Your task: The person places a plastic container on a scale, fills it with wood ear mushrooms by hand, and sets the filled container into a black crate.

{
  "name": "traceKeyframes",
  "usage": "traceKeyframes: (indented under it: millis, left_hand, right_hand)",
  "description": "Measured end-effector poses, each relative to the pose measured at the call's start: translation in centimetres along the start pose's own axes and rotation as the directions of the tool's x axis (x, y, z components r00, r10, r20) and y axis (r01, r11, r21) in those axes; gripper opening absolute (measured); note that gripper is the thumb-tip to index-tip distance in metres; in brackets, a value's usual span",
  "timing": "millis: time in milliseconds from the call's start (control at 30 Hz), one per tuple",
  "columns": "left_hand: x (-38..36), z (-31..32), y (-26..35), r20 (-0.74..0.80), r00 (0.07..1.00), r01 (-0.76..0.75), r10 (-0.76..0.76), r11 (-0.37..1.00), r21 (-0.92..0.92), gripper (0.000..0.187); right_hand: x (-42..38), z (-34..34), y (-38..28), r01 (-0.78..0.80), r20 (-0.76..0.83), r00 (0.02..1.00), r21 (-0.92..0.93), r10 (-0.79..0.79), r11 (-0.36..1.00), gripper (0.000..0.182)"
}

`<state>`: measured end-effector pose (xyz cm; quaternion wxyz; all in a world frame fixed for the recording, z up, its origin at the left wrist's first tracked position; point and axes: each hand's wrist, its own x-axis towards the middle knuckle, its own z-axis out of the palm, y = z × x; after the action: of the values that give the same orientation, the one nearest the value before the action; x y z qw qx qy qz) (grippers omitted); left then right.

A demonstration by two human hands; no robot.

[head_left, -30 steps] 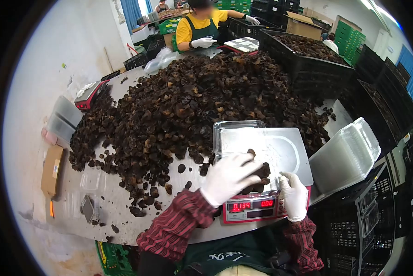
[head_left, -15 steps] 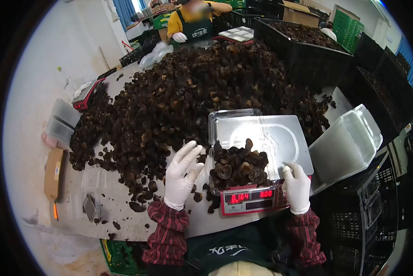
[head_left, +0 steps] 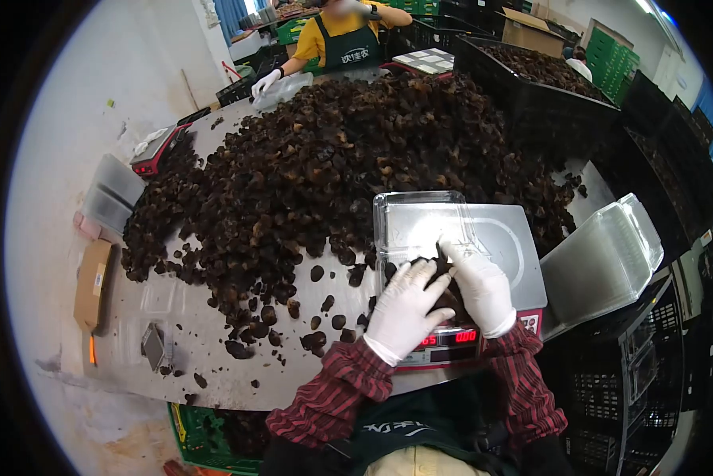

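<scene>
While both gloved hands rest on the clear tray (head_left: 420,214) atop the scale (head_left: 491,238), the left hand (head_left: 404,309) lies flat, fingers spread, over the dark mushrooms (head_left: 440,266) in it — gripping nothing. The right hand (head_left: 479,285) presses down beside it, fingers together; whether it clasps anything cannot be told. The big mushroom heap (head_left: 332,166) covers the table (head_left: 213,365) behind — touching the tray's far edge.
</scene>
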<state>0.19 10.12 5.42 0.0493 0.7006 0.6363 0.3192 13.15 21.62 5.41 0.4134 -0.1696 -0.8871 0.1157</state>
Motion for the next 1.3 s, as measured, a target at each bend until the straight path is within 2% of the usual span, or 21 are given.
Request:
traceKeyframes:
  millis: [67,100,167,300,333,400,467,500,567,633,667,733,800,833,933,967,1067,1133,1167,1267,1300]
  left_hand:
    - [-0.2,0.4,-0.3,-0.004,1.000,0.019,-0.019,1.000,-0.013,0.055]
    - [-0.2,0.4,-0.5,-0.009,1.000,0.028,-0.028,1.000,-0.008,0.055]
    - [-0.1,0.0,-0.5,-0.015,0.999,0.040,-0.041,0.996,-0.075,0.056]
    - [0.0,-0.2,-0.6,-0.011,1.000,-0.005,0.004,0.995,-0.097,0.055]
    - [-0.2,-0.7,-0.6,-0.131,0.990,-0.068,0.044,0.982,-0.177,0.047]
    - [-0.9,-1.7,-1.2,-0.300,0.952,-0.129,0.059,0.967,-0.219,0.039]
    - [-2.8,-3.4,-2.2,-0.380,0.919,-0.002,-0.103,0.964,-0.265,0.034]
    - [-4.4,-3.4,-4.0,-0.371,0.901,0.104,-0.223,0.943,-0.316,0.032]
    - [-7.9,-4.6,-7.7,-0.410,0.847,0.286,-0.340,0.940,-0.188,0.024]
    - [-12.2,-5.4,-10.7,-0.328,0.810,0.474,-0.486,0.872,-0.120,0.021]
    - [-14.3,-5.4,-11.7,-0.326,0.818,0.490,-0.474,0.871,-0.035,0.023]
    - [-16.9,-5.2,-11.5,-0.166,0.746,0.625,-0.644,0.764,-0.158,0.033]
    - [-18.2,-3.8,-10.6,-0.180,0.813,0.561,-0.554,0.828,-0.019,0.045]
    - [-18.4,-3.4,-10.0,-0.092,0.818,0.571,-0.567,0.821,0.012,0.056]
    - [-19.1,-0.6,-10.9,-0.145,0.905,0.418,-0.400,0.898,0.135,0.036]
    - [-19.4,0.1,-11.6,-0.206,0.889,0.434,-0.408,0.896,0.099,0.029]
    - [-18.4,-0.1,-12.4,-0.314,0.818,0.480,-0.481,0.873,-0.086,0.018]
    - [-16.7,-0.9,-12.2,-0.247,0.752,0.520,-0.611,0.780,-0.348,0.020]
    - [-15.1,-1.7,-11.3,-0.245,0.760,0.510,-0.602,0.786,-0.349,0.020]
    - [-8.1,-4.1,-5.7,-0.276,0.818,0.267,-0.505,0.757,-0.596,0.022]
    - [-6.3,-4.4,-4.7,-0.330,0.887,0.172,-0.324,0.893,-0.415,0.022]
  right_hand:
    - [-0.3,0.0,-0.9,-0.099,0.099,0.989,-0.101,0.109,0.990,0.032]
    - [-0.4,0.2,-0.8,-0.091,0.103,0.990,-0.093,0.101,0.991,0.032]
    - [-0.8,0.3,-0.1,-0.096,0.128,0.984,-0.182,0.120,0.979,0.013]
    - [-0.9,0.6,0.1,-0.092,0.159,0.980,-0.158,0.117,0.983,0.006]
    - [-0.9,0.4,0.1,-0.110,0.198,0.968,-0.226,0.156,0.968,0.006]
    - [-1.2,0.2,0.1,-0.156,0.084,0.982,-0.164,0.171,0.974,0.010]
    - [-1.3,-1.1,-0.5,-0.267,-0.128,0.959,-0.132,0.251,0.954,0.015]
    - [-1.5,-2.3,-0.5,-0.284,-0.182,0.949,-0.140,0.257,0.949,0.017]
    - [-2.4,-4.4,-0.6,-0.487,-0.196,0.859,-0.028,0.473,0.873,0.013]
    - [-3.3,-5.5,-1.0,-0.633,-0.214,0.734,0.127,0.645,0.763,0.014]
    - [-4.3,-5.8,-0.6,-0.674,-0.226,0.675,0.197,0.702,0.712,0.014]
    - [-6.2,-5.6,0.3,-0.677,-0.265,0.676,0.146,0.687,0.722,0.015]
    - [-6.6,-5.2,-0.6,-0.762,-0.185,0.548,0.293,0.816,0.578,0.015]
    - [-6.9,-4.9,-0.7,-0.757,-0.166,0.554,0.306,0.816,0.577,0.015]
    - [-6.8,-4.5,-1.4,-0.751,-0.112,0.599,0.265,0.793,0.605,0.014]
    - [-7.0,-4.5,-1.2,-0.725,-0.117,0.640,0.233,0.759,0.648,0.014]
    - [-6.7,-4.9,-1.9,-0.744,-0.119,0.593,0.297,0.796,0.599,0.014]
    - [-7.3,-4.9,-1.5,-0.747,-0.126,0.584,0.302,0.802,0.592,0.015]
    - [-7.6,-4.9,-1.4,-0.753,-0.119,0.577,0.308,0.808,0.582,0.016]
    - [-7.1,-4.8,-2.3,-0.768,-0.094,0.554,0.327,0.827,0.551,0.016]
    - [-6.9,-4.8,-2.6,-0.776,-0.075,0.549,0.324,0.832,0.541,0.015]
